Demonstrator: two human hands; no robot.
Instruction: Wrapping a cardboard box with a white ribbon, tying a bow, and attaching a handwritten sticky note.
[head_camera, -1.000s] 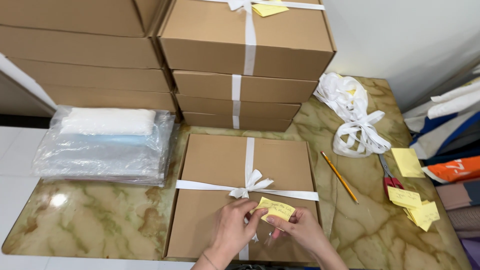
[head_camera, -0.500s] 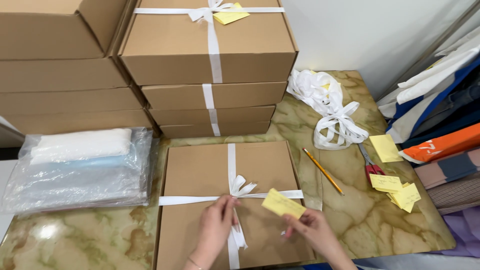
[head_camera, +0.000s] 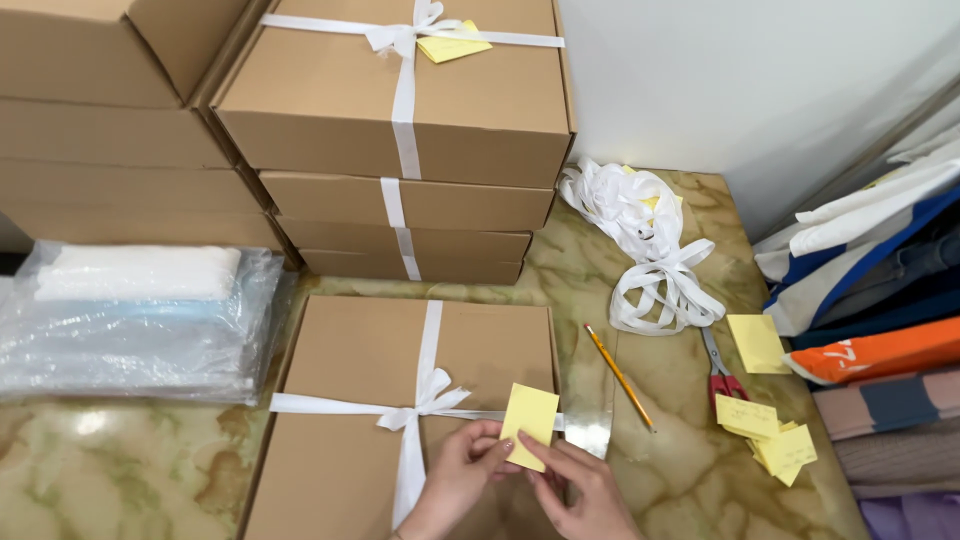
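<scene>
A flat brown cardboard box (head_camera: 350, 400) tied crosswise with white ribbon and a bow (head_camera: 425, 398) lies on the marbled tabletop in front of me. Over its right half I hold a small yellow note (head_camera: 528, 424) upright. My left hand (head_camera: 462, 475) pinches its lower left corner. My right hand (head_camera: 580, 490) touches its lower right edge with the fingertips. The note sits just right of the bow, over the horizontal ribbon band.
Stacks of ribboned brown boxes (head_camera: 400, 130) stand behind. A plastic-wrapped bundle (head_camera: 140, 320) lies at left. Right of the box are a pencil (head_camera: 618, 377), loose white ribbon (head_camera: 650, 250), red-handled scissors (head_camera: 718, 370), more yellow notes (head_camera: 765, 430) and folded fabrics (head_camera: 880, 330).
The view has shifted left and down. The yellow note moved from lying tilted right of the bow to being held upright near the ribbon, with both hands now on it.
</scene>
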